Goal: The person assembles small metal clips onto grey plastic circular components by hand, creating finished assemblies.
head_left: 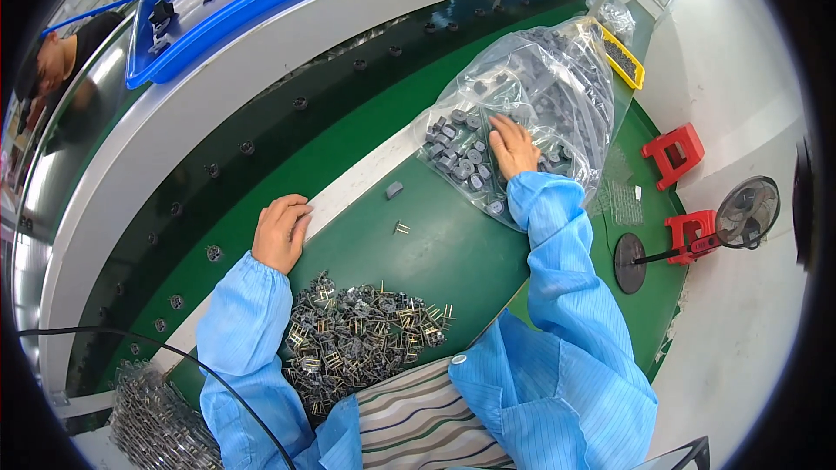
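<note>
My right hand [515, 148] reaches into the mouth of a large clear plastic bag [579, 70], its fingers apart over the dark grey plastic housings [460, 150] spilling there. No part shows in its grasp. My left hand [280, 233] rests on the white rail [348, 196] at the bench's left edge, fingers loosely bent, thumb a little apart, holding nothing that I can see. Between the hands, one grey housing [394, 190] and a small part with metal pins [401, 227] lie on the green bench [427, 248]. A heap of similar pinned parts [348, 339] lies close to my body.
Left of the rail, a conveyor belt [261, 178] carries spaced-out small parts. Beyond it stands a blue tray [235, 13]. Clear plastic packaging [161, 418] sits lower left, and a black cable [165, 337] crosses my left sleeve. At right are a fan [747, 211] and red stools [675, 155].
</note>
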The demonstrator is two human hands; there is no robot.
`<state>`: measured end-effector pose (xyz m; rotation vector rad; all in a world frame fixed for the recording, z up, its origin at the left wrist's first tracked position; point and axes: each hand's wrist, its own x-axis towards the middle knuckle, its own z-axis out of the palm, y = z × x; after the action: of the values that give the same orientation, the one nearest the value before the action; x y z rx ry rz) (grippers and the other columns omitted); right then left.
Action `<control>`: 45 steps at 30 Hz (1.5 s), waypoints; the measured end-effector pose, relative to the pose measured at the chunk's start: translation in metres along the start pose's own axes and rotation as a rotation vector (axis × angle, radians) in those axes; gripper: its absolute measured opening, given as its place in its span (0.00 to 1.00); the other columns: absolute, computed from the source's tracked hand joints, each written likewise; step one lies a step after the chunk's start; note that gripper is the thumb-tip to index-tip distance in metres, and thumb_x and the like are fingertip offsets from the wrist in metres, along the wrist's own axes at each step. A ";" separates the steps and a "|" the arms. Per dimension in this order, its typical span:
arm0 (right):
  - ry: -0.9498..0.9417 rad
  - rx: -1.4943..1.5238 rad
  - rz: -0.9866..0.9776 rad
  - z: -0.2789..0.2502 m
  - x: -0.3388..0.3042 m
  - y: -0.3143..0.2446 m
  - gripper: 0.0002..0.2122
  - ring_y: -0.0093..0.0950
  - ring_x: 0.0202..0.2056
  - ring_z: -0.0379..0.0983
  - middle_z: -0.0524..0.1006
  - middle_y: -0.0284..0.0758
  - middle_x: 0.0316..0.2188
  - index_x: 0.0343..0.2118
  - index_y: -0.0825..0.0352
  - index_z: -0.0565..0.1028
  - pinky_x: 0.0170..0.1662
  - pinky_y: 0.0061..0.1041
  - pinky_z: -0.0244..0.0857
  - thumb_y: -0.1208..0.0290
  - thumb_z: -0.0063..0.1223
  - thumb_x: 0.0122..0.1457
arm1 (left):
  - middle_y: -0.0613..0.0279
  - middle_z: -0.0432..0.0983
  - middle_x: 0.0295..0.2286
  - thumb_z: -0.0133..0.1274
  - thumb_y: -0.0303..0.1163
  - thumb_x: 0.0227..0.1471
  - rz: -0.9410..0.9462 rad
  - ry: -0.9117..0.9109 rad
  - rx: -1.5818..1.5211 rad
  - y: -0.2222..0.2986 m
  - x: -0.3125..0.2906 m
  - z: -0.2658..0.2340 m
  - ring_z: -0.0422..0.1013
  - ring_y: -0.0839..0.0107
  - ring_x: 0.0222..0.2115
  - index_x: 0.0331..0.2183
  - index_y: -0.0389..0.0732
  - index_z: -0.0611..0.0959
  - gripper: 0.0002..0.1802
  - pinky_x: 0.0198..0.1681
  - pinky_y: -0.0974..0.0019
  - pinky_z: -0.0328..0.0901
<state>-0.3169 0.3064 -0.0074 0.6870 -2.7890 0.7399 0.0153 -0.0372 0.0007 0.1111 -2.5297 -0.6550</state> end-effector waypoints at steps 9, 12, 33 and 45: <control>0.051 0.027 -0.261 0.038 0.020 -0.065 0.20 0.43 0.63 0.62 0.72 0.32 0.62 0.58 0.52 0.77 0.66 0.47 0.50 0.50 0.44 0.70 | 0.59 0.79 0.43 0.61 0.22 0.52 0.014 0.002 -0.002 0.003 0.002 0.002 0.75 0.58 0.43 0.38 0.39 0.85 0.09 0.46 0.58 0.67; -0.096 0.314 -0.240 0.043 0.024 -0.071 0.17 0.43 0.61 0.63 0.75 0.31 0.59 0.52 0.51 0.81 0.63 0.47 0.53 0.50 0.48 0.68 | 0.59 0.79 0.43 0.62 0.22 0.52 0.024 0.006 0.000 0.002 0.002 0.003 0.75 0.59 0.43 0.38 0.39 0.84 0.08 0.46 0.58 0.67; -0.180 0.483 -0.723 0.027 -0.043 -0.133 0.04 0.38 0.43 0.72 0.79 0.34 0.42 0.35 0.66 0.80 0.47 0.35 0.67 0.76 0.62 0.56 | 0.61 0.78 0.42 0.61 0.23 0.53 0.008 -0.011 -0.015 0.000 0.001 0.001 0.75 0.60 0.43 0.37 0.40 0.83 0.07 0.46 0.58 0.67; -0.244 0.532 -0.617 0.018 -0.018 -0.133 0.13 0.41 0.59 0.74 0.79 0.47 0.55 0.51 0.70 0.79 0.60 0.36 0.67 0.70 0.51 0.68 | 0.61 0.78 0.44 0.61 0.25 0.54 0.016 -0.016 0.006 0.001 0.003 0.001 0.74 0.59 0.45 0.43 0.41 0.82 0.12 0.48 0.57 0.66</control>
<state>-0.2389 0.2020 0.0289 1.7220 -2.3184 1.3165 0.0126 -0.0362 0.0017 0.0878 -2.5454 -0.6444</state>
